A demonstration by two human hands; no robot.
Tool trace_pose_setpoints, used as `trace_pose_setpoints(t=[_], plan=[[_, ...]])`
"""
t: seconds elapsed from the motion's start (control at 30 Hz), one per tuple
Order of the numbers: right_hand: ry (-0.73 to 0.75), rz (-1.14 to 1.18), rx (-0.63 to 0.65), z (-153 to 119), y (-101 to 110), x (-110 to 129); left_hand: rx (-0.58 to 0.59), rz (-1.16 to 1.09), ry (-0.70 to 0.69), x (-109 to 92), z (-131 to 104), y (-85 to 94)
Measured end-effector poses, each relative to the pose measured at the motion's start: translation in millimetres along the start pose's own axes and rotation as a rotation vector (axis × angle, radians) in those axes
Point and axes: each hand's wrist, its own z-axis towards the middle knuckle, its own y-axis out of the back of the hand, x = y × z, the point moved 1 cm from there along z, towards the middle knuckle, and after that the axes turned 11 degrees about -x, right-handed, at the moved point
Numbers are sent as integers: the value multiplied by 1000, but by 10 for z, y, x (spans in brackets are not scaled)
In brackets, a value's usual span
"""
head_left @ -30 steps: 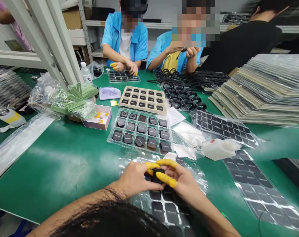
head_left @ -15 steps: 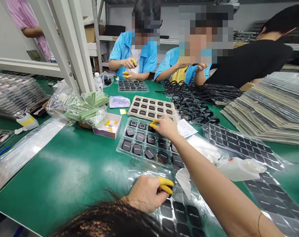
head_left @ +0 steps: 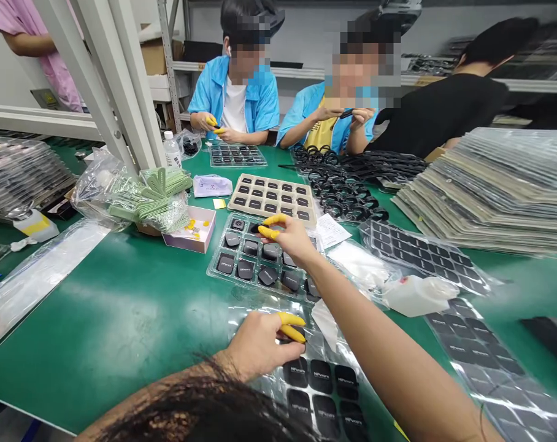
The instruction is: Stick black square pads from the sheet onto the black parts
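Observation:
My right hand point(head_left: 294, 240), with yellow finger cots on two fingers, reaches over the clear plastic tray point(head_left: 213, 270). Its fingers pinch a black watch case point(head_left: 256, 228) at the tray's back row. Another watch case point(head_left: 237, 224) lies face up in the corner pocket, and several pockets hold black square cards point(head_left: 246, 269) with white print. Nearer to me, my left hand point(head_left: 260, 345), also in yellow finger cots, is closed around a small dark piece point(head_left: 297, 333), mostly hidden by the fingers. Beneath it lies a clear sheet with black printed squares point(head_left: 322, 376).
Behind the tray stands a beige tray point(head_left: 273, 199) of black pieces, with a pink box point(head_left: 203, 236) to its left. Black straps point(head_left: 343, 196), a white bottle point(head_left: 421, 294) and a tall tray stack point(head_left: 485, 190) occupy the right. Co-workers sit across the table.
My right hand has shifted left along the tray's back row, from the third pocket to the second, where it grips a watch case. The left hand keeps its hold. The whole view has shifted slightly.

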Motion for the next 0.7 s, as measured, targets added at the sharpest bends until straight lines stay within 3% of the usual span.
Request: trace_pose_setpoints(t=[0.1, 0.17, 0.23, 0.3, 0.37, 0.53, 0.7], plan=[[-103, 316, -79, -748, 386, -81, -13, -10, 44, -36, -4, 33], [-218, 373, -155, -1308, 586, -212, -25, -23, 62, -62, -12, 50], [-332, 364, -156, -1779, 674, -355, -38, -41, 73, -86, -27, 58], [-351, 340, -87, -2070, 663, -452, -51, -44, 76, -108, -47, 61], [-320, 322, -48, -2174, 614, -482, -74, -29, 76, -126, -65, 65], [-308, 295, -14, -2092, 556, -456, -125, 40, 62, -153, -77, 85], [-56, 92, -99, -2088, 573, -408, -113, 55, 8, -187, -96, 88]])
